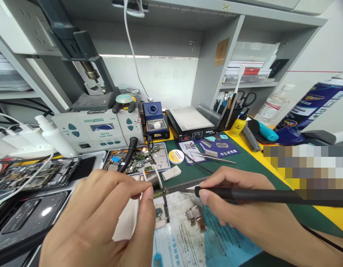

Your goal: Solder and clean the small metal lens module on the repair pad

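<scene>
"Which step are you seeing?"
"The right hand [244, 217] is pinching a black tool [244, 194], its thin tip [186, 190] pointing left near the frame's centre, along a perforated bar [185, 184]. I'm judging it fine work on the green strip [157, 194], lying at centre."
"And the left hand [101, 218]?"
"Thumb and forefinger are pressing together just beside the strip; I can't tell what, if anything, they're pinching."
"What is the next move calling for?"
"Probably a short, steady approach, both hands keeping low."
"Any edges?"
"The spool [152, 178] and tray [162, 157] are crowding the left fingertips from above; a fixture [161, 213] is sitting below centre. The sheet [182, 241] at lower centre is offering more room, though clips [196, 217] are lying on it."
</scene>
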Available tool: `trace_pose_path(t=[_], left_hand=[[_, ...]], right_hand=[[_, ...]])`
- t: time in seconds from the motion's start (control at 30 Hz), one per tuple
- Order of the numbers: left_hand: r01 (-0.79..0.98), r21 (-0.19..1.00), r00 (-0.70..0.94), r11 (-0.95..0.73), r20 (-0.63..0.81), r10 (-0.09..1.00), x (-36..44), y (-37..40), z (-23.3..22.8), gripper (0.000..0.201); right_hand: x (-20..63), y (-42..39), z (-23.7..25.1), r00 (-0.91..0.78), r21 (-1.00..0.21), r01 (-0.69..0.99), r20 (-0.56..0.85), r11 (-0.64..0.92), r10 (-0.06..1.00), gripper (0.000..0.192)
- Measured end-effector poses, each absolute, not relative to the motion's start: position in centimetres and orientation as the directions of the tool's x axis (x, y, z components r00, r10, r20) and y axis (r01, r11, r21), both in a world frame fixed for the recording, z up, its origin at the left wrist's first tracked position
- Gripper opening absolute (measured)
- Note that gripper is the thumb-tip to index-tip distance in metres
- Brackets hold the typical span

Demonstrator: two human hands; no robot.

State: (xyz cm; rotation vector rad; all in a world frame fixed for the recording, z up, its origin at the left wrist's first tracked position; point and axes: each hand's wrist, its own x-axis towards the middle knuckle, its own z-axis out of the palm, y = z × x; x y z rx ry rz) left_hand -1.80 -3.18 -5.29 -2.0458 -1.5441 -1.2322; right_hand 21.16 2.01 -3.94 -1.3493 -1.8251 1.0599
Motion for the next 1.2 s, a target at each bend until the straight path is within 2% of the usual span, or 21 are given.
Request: trace_pose_path(t=[0.17, 0.33, 0.47, 0.6, 0.77, 1.0, 1.2], left_hand=[[0.894, 0.243, 0.057, -0.376, 0.772, 0.634, -1.8, -3.1, -5.3, 0.009], [0.892, 0.247, 0.057, -0.379, 0.77, 0.636, -1.8, -3.0, -5.3, 0.01], [0.895, 0.228, 0.072, -0.383, 0.774, 0.629, -2.0, -3.1, -5.3, 0.009], [0.895, 0.223, 0.078, -0.385, 0.774, 0.629, -2.2, -3.1, -5.3, 0.009], [0.893, 0.242, 0.059, -0.379, 0.773, 0.632, -2.0, -3.2, -5.2, 0.008], [0.893, 0.308, 0.001, -0.327, 0.727, 0.687, -1.4, -3.7, -5.0, 0.008], [0.88, 0.316, 0.011, -0.355, 0.733, 0.681, -1.2, -3.5, -4.9, 0.01]], right_hand=[[21.3, 1.8, -3.8, -0.312, -0.863, 0.473, 0.028, 0.181, 0.95, 0.008], [21.2, 1.9, -3.9, -0.299, -0.805, 0.533, 0.107, 0.259, 0.948, 0.007], [21.1, 2.1, -4.0, -0.296, -0.811, 0.521, 0.121, 0.266, 0.947, 0.007], [21.3, 1.9, -3.9, -0.229, -0.889, 0.431, 0.057, 0.153, 0.972, 0.008], [21.5, 2.0, -3.5, -0.216, -0.941, 0.338, -0.085, -0.007, 0.973, 0.021], [21.6, 2.5, -3.4, -0.26, -0.969, 0.243, -0.109, -0.045, 0.959, 0.031], [20.9, 2.2, -3.1, -0.204, -0.938, 0.341, -0.13, -0.054, 0.97, 0.022]])
